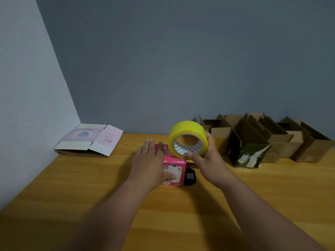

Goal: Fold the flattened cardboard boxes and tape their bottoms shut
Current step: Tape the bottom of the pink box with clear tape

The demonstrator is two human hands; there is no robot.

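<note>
A small pink box (175,169) stands on the wooden table (72,187) at the centre. My left hand (147,161) lies flat on top of it, fingers straight, thumb against its front face. My right hand (208,156) grips a yellow tape roll (187,137) just above the box's right end, thumb hooked into the core. A flattened pink and white box (90,140) lies at the back left by the wall.
A row of folded brown cardboard boxes (282,138) lines the back right, with a dark green box (248,151) in front of them. A small black object (190,176) sits right of the pink box. Grey walls close the left and back.
</note>
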